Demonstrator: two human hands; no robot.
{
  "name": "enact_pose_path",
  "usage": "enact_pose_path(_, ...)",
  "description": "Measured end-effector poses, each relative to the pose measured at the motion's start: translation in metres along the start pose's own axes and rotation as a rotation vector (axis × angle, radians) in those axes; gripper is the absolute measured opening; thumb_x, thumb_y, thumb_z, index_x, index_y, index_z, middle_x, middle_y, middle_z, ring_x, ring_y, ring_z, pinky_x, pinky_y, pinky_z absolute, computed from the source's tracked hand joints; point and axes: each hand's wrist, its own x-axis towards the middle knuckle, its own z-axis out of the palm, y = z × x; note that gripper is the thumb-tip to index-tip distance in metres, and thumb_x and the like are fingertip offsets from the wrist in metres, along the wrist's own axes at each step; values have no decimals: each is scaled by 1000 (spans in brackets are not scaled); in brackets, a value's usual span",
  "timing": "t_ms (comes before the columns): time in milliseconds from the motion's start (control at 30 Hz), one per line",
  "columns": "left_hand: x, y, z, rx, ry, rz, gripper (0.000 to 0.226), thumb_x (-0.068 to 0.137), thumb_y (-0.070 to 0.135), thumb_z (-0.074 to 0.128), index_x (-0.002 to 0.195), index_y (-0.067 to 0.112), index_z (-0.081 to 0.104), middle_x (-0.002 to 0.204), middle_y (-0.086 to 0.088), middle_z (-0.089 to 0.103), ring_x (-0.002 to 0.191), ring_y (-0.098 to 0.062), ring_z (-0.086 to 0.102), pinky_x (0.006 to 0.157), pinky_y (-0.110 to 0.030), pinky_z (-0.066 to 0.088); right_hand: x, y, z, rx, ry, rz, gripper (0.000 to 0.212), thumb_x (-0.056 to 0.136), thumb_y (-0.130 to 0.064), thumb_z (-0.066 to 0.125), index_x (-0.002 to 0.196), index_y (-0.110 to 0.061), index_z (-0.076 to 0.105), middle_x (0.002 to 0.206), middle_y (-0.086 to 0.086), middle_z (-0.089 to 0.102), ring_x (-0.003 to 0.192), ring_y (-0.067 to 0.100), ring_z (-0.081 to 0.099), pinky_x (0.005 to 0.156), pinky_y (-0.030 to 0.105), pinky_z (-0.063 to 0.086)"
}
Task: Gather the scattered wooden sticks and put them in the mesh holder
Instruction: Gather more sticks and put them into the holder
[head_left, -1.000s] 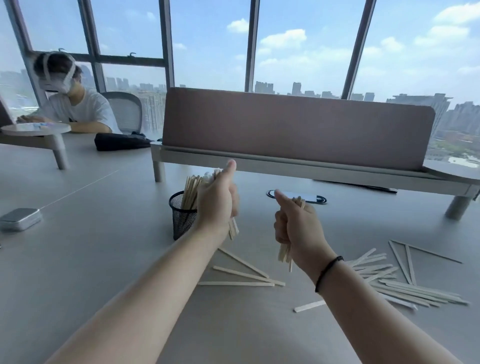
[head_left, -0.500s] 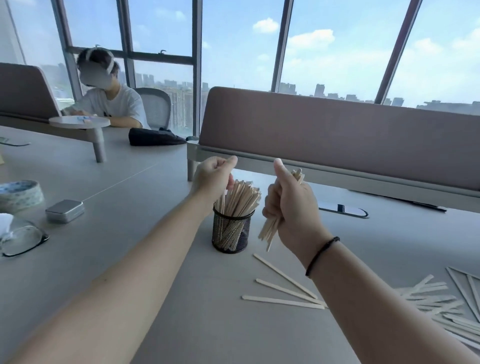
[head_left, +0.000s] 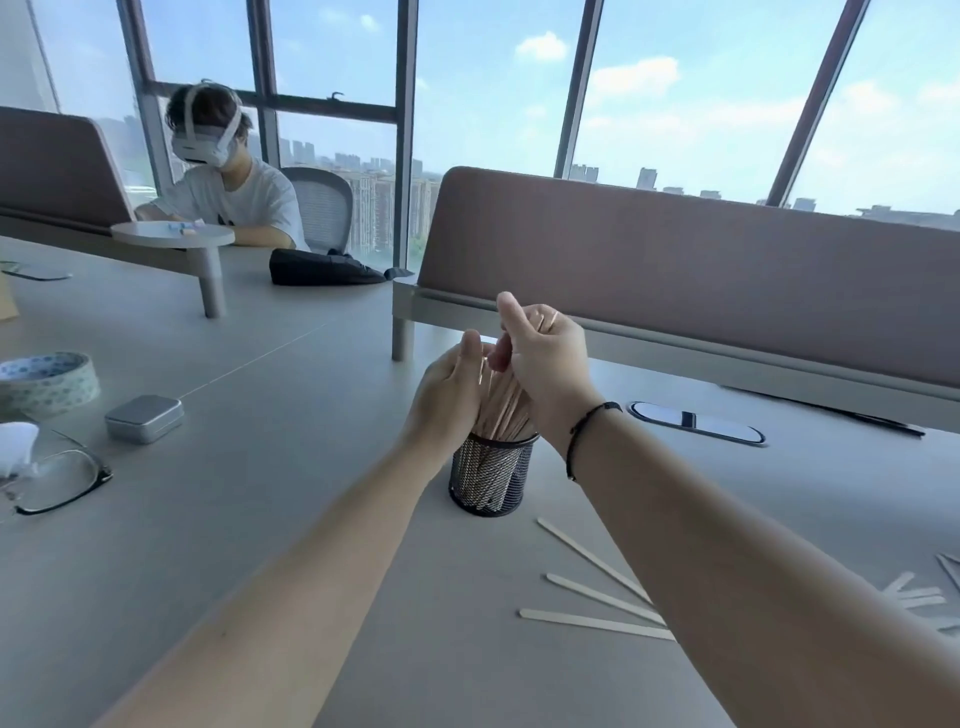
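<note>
A black mesh holder (head_left: 491, 480) stands on the grey table, packed with upright wooden sticks (head_left: 504, 410). Directly above it, my right hand (head_left: 545, 358) is closed around a bundle of sticks whose lower ends reach into the holder. My left hand (head_left: 449, 395) curls against the left side of the standing sticks, touching them. Three loose sticks (head_left: 597, 621) lie flat on the table to the right of the holder, partly under my right forearm. More scattered sticks (head_left: 917, 597) show at the right edge.
Glasses (head_left: 62, 480), a small metal tin (head_left: 144, 418) and a tape roll (head_left: 49, 382) sit at the left. A brown divider panel (head_left: 675, 275) runs behind the holder, with a cable slot (head_left: 696, 422) before it. A person in a headset (head_left: 228, 192) sits far left.
My right hand has moved left and over the holder, bringing its bundle of sticks down into it. My left hand has lowered against the sticks in the holder. The view has shifted left.
</note>
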Motion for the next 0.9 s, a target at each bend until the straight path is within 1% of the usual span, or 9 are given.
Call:
enact_pose_path(67,-1,-1,-2,-1,13,-20,50,96,65,31,84,45,75,96,4,78,98,-15,72,91,-40,55,0,2,1,-50,-13,-43,15,93,-23,67,96,-9,62,68,7,66,53,11,65,59,33,56)
enact_pose_path(200,0,-3,0,-18,81,-31,46,98,56,34,94,30,71,95,-4,75,93,-24,72,84,-46,58,3,3,-11,-505,-3,-269,22,99,-17,51,114,-14,68,93,-1,74,73,10,66,56,11,46)
enact_pose_path(300,-3,-6,5,-19,111,-6,39,105,32,33,93,19,68,89,1,72,85,-16,68,75,-34,54,-4,12,-17,-904,-225,-348,30,102,-30,44,114,-17,68,106,2,73,99,21,65,75,27,47)
enact_pose_path(400,-7,-6,10,-52,145,-20,36,105,21,34,87,21,65,84,4,68,76,-7,61,72,-25,49,-8,23,-21,-1084,-359,-367,35,104,-38,31,117,-17,55,110,5,68,106,29,59,88,40,45)
enact_pose_path(500,-10,-8,13,-109,156,-26,31,104,22,37,97,18,67,83,-1,67,74,-17,60,66,-33,49,-8,24,-26,-1260,-438,-383,52,105,-42,22,149,-15,33,142,4,55,137,23,42,115,44,25)
enact_pose_path(600,-17,-3,14,-137,160,-24,29,107,16,36,99,15,64,82,-4,62,67,-10,58,59,-27,49,-8,19,-33,-1424,-494,-415,60,105,-45,22,158,-17,17,160,-2,36,151,17,20,123,47,9)
enact_pose_path(667,-23,0,15,-117,184,-12,28,107,16,36,101,19,63,84,2,63,68,-1,59,65,-19,49,-9,14,-36,-1402,-497,-410,62,103,-49,26,158,-22,18,162,-4,30,152,16,18,123,46,10)
enact_pose_path(800,-33,0,18,138,163,4,31,106,34,36,124,19,56,99,10,64,108,-20,55,88,-31,42,-15,11,-48,-1027,-335,-351,68,95,-52,51,154,-26,29,158,-5,37,143,17,36,113,35,31)
enact_pose_path(900,-47,8,18,701,215,467,48,102,43,36,133,11,54,129,-7,60,128,-31,43,106,-40,36,-23,14,-70,-622,-117,-209,60,92,-45,62,145,-26,43,143,-6,53,131,12,49,104,31,41)
